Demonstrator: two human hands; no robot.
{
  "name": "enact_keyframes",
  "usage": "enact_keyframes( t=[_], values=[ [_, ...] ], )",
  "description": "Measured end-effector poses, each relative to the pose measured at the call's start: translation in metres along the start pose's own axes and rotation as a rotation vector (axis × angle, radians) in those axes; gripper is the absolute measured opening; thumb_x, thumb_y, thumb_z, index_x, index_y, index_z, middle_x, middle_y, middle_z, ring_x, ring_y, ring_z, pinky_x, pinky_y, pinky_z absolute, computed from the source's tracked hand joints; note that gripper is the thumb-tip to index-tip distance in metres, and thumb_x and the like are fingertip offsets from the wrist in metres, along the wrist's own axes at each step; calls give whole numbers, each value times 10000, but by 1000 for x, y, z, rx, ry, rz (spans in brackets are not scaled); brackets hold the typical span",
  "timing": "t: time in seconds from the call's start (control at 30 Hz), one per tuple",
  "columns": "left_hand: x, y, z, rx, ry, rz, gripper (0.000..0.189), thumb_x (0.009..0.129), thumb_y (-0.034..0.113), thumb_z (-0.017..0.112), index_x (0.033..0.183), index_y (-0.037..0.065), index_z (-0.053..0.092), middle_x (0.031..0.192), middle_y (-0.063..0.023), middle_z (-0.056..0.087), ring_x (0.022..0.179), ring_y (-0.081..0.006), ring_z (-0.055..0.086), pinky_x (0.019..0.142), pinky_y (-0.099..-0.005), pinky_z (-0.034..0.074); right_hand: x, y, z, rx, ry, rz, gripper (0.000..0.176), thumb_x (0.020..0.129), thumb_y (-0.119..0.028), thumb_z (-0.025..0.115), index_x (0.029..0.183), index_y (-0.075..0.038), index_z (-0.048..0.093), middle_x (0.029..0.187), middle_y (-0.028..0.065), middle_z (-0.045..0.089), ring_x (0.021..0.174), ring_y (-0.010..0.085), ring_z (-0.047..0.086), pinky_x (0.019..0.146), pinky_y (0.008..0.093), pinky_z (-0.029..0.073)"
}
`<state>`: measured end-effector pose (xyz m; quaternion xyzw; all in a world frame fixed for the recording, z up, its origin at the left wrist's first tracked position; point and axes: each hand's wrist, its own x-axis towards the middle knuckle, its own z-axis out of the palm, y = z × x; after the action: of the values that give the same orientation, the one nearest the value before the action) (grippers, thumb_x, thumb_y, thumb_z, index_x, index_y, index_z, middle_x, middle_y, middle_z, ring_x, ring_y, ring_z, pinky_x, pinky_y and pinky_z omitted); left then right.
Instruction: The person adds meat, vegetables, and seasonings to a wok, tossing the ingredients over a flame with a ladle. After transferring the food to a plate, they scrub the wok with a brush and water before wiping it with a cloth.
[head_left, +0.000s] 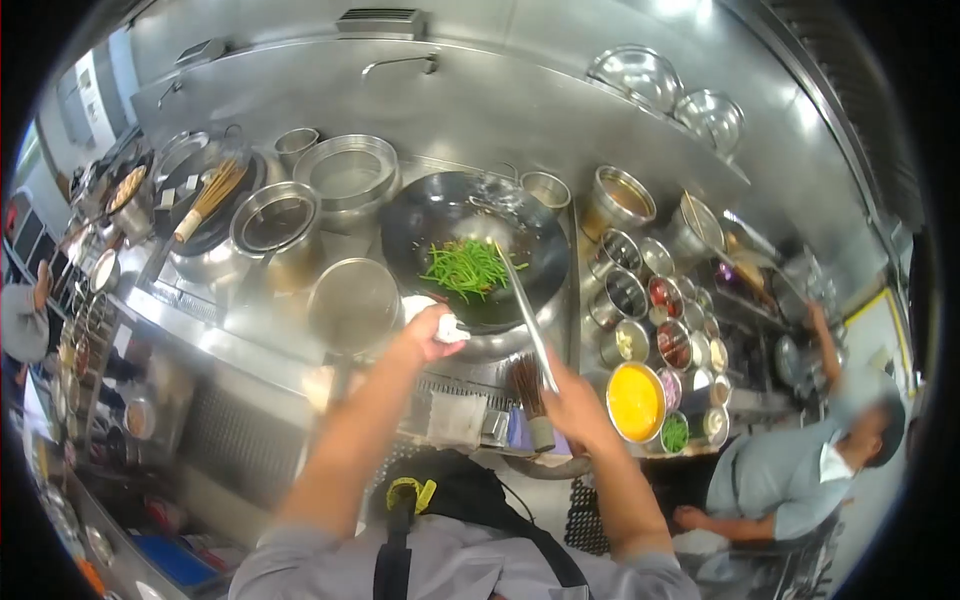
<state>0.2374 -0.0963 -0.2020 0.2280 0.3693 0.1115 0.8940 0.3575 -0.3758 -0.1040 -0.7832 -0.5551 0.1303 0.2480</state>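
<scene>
My left hand (434,334) is closed around a folded white cloth (450,328) at the near rim of a large black wok (405,225). Cut green beans (470,268) lie heaped in the wok. In my right hand (575,405) is the long metal handle of a wok ladle (527,312), slanting up and left over the right side of the wok. Its far end reaches the beans, where glare blurs the head. Just left of my right hand stands a bamboo wok brush (527,385).
Right of the wok are several steel containers, including yellow liquid (636,400) and chopped greens (675,432). A strainer (353,305) and steel pots (276,222) stand left. Another person (790,470) is at the right; a second person's sleeve (22,322) shows at far left.
</scene>
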Motion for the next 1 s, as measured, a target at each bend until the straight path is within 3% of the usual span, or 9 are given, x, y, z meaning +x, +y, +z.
enact_keyframes(
  t=[0.27, 0.33, 0.4, 0.53, 0.67, 0.77, 0.9, 0.97, 1.0],
  values=[
    [10, 1, 1, -11, 5, -41, 183, 869, 163, 564, 1043, 111, 565, 1007, -102, 617, 954, -304, 603, 825, -519, 511, -21, -5, -32, -52, -189, 162, 662, 844, -114, 602, 1457, -82, 353, 1239, 295, 563, 1177, 440, 533, 986, 440, 427],
    [7, 1, 6, -8, 13, -2, 83, 830, 141, 573, 909, 118, 563, 873, -93, 609, 844, -293, 622, 772, -503, 532, 32, 43, 5, -159, 4, 18, 644, 860, -134, 589, 1454, -50, 355, 1037, 293, 638, 893, 382, 671, 808, 438, 525],
    [11, -4, 5, 6, 36, 31, 71, 838, 147, 563, 905, 122, 565, 862, -88, 609, 831, -290, 623, 743, -494, 531, 87, 10, 9, 266, -67, 404, 646, 887, -143, 586, 1473, -62, 329, 817, 195, 642, 618, 248, 643, 602, 387, 530],
    [25, -9, -5, -2, 19, 79, 76, 850, 164, 555, 912, 121, 566, 845, -86, 610, 797, -289, 622, 698, -493, 531, 96, -18, 44, 518, -94, 448, 668, 915, -125, 571, 1509, -107, 266, 679, 107, 585, 503, 156, 538, 501, 342, 486],
    [36, -2, -5, 5, 87, 93, 91, 855, 167, 546, 924, 112, 567, 823, -90, 609, 763, -285, 620, 664, -491, 534, 10, 25, 34, -159, 61, -124, 603, 910, -162, 567, 1467, -94, 346, 847, 211, 658, 725, 349, 657, 680, 450, 528],
    [77, -13, -30, 8, 37, 128, 121, 856, 171, 551, 956, 103, 564, 859, -104, 618, 760, -290, 629, 678, -513, 540, -12, 6, 12, -420, -37, 313, 499, 904, -222, 552, 1381, -106, 460, 892, 223, 655, 820, 416, 637, 748, 501, 505],
    [-24, -40, -28, -111, -88, 198, 129, 942, 177, 529, 1004, 69, 561, 970, -97, 625, 916, -301, 639, 766, -539, 536, -91, -7, -61, -139, 64, -11, 529, 909, -181, 614, 1413, -133, 459, 995, 205, 686, 797, 357, 671, 723, 410, 522],
    [-62, -19, -9, -86, -169, 158, 144, 954, 176, 522, 1040, 66, 554, 1014, -104, 624, 951, -302, 635, 799, -543, 530, -120, -36, -130, 339, -305, 687, 490, 896, -154, 641, 1370, -119, 520, 1031, 120, 705, 847, 195, 674, 777, 308, 512],
    [-71, -11, -3, -60, -105, 106, 150, 953, 174, 523, 1055, 67, 553, 1034, -108, 625, 955, -301, 633, 808, -542, 528, -103, -38, -131, 188, -317, 582, 480, 892, -169, 641, 1355, -106, 531, 1017, 144, 699, 863, 216, 674, 791, 324, 508]
  ],
)
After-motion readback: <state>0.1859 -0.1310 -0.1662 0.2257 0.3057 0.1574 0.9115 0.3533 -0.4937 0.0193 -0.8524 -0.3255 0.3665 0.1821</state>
